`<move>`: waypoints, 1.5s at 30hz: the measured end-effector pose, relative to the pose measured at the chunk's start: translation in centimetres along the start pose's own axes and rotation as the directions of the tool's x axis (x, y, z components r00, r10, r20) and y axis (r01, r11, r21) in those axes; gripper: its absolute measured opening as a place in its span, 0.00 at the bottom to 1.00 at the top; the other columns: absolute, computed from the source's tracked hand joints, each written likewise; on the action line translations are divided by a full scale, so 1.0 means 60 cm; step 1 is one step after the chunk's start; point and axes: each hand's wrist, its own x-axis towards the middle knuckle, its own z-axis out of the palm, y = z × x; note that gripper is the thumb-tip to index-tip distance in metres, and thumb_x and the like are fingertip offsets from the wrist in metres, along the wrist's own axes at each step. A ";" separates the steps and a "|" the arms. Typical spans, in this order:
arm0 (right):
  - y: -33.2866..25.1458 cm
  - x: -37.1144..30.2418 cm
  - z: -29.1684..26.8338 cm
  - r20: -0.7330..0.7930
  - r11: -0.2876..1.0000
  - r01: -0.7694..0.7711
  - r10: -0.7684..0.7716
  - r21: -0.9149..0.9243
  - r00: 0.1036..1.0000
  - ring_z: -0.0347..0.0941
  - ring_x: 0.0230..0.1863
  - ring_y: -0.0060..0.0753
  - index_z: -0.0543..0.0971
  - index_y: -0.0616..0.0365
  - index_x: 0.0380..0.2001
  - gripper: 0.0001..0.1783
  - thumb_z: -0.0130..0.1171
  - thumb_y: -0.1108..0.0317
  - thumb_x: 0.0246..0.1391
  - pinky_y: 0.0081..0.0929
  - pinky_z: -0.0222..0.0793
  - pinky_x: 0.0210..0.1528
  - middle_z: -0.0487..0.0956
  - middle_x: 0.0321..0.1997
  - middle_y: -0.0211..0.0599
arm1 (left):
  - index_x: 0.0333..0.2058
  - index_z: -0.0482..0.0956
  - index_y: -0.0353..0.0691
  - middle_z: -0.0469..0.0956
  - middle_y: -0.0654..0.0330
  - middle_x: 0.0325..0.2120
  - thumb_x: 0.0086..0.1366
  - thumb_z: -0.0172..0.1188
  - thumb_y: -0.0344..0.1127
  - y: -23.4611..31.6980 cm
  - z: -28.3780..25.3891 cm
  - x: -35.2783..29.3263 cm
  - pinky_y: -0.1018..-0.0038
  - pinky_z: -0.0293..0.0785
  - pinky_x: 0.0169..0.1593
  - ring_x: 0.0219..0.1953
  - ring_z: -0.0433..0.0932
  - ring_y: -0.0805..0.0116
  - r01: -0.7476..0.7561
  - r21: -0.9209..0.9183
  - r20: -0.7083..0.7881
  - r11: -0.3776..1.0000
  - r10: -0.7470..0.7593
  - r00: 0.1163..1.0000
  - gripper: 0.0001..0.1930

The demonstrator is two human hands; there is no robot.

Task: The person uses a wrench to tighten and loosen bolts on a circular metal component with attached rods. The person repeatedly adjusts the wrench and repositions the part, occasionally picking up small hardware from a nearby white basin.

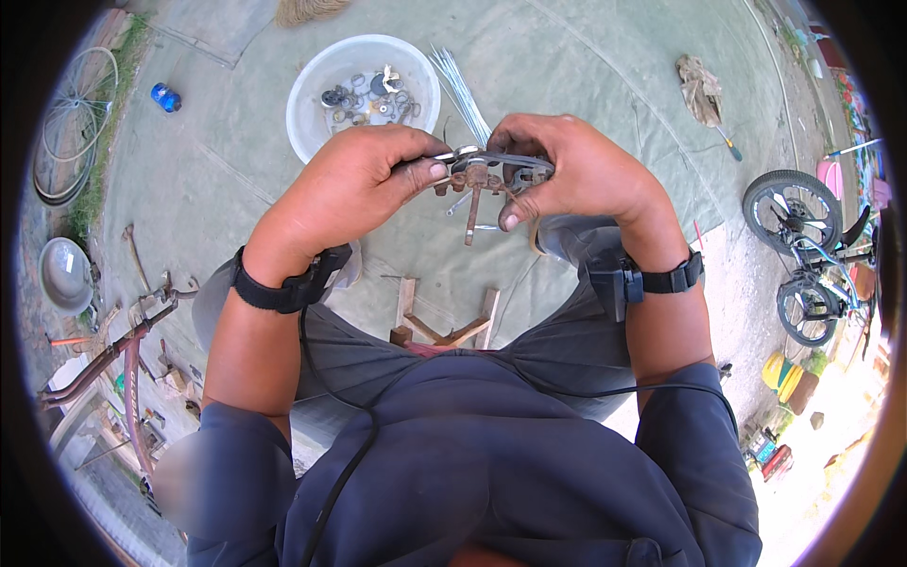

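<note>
One end of a rusty metal part, in the head view, is pinched by the left hand; the right hand grasps the other end. It lies between them, long axis from left to right, its bolt pointing toward the lower edge.

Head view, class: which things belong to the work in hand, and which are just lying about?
In the work:
- rusty metal assembly, held by left hand and right hand
- small parts in white basin, probably

Apparently lying about:
- blue container
- brown cloth
- grey metal bowl
</note>
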 end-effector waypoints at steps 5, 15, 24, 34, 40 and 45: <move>0.010 0.003 0.001 0.048 0.997 0.044 -0.047 0.057 0.998 0.74 0.30 0.36 0.80 0.60 0.40 0.30 0.73 0.45 0.45 0.31 0.70 0.34 0.79 0.27 0.40 | 0.42 0.81 0.34 0.82 0.52 0.30 0.66 0.60 0.32 0.003 -0.003 0.000 0.67 0.74 0.37 0.32 0.80 0.56 0.020 -0.042 0.004 0.999 -0.020 1.000 0.09; -0.006 -0.004 -0.003 0.061 0.980 -0.009 -0.003 0.199 0.998 0.73 0.29 0.28 0.80 0.62 0.42 0.26 0.65 0.47 0.58 0.29 0.69 0.33 0.78 0.26 0.38 | 0.45 0.80 0.31 0.77 0.59 0.30 0.68 0.58 0.30 0.006 -0.006 0.000 0.74 0.71 0.35 0.30 0.73 0.73 0.080 -0.111 0.043 0.991 -0.076 0.996 0.10; -0.024 -0.011 -0.009 -0.007 0.989 0.054 -0.053 0.135 0.999 0.63 0.22 0.23 0.81 0.63 0.34 0.14 0.60 0.60 0.58 0.27 0.60 0.26 0.72 0.20 0.33 | 0.40 0.80 0.32 0.77 0.55 0.30 0.66 0.60 0.29 0.000 -0.012 0.000 0.68 0.71 0.38 0.33 0.75 0.60 -0.116 0.068 -0.006 0.991 0.117 0.993 0.07; -0.025 -0.012 -0.008 0.004 0.995 0.063 -0.064 0.074 0.998 0.60 0.20 0.26 0.81 0.63 0.32 0.14 0.60 0.61 0.57 0.30 0.57 0.24 0.69 0.17 0.38 | 0.40 0.81 0.33 0.78 0.53 0.31 0.63 0.62 0.27 -0.001 -0.011 -0.002 0.65 0.72 0.39 0.34 0.76 0.55 -0.138 0.109 -0.019 0.984 0.141 0.990 0.07; -0.029 -0.017 -0.007 0.026 0.967 -0.020 0.014 0.252 1.000 0.63 0.23 0.21 0.81 0.66 0.36 0.16 0.60 0.60 0.59 0.25 0.60 0.26 0.73 0.20 0.32 | 0.39 0.80 0.33 0.78 0.52 0.30 0.63 0.61 0.27 0.001 -0.013 -0.002 0.65 0.72 0.38 0.34 0.76 0.53 -0.179 0.148 -0.026 0.973 0.184 0.983 0.06; -0.026 -0.016 -0.001 0.052 0.884 -0.084 0.068 0.460 0.996 0.68 0.27 0.17 0.81 0.66 0.41 0.20 0.59 0.57 0.61 0.20 0.63 0.27 0.77 0.25 0.27 | 0.36 0.79 0.32 0.76 0.52 0.27 0.66 0.60 0.29 0.007 -0.017 -0.004 0.65 0.71 0.36 0.31 0.75 0.55 -0.118 0.059 -0.017 0.991 0.119 0.993 0.06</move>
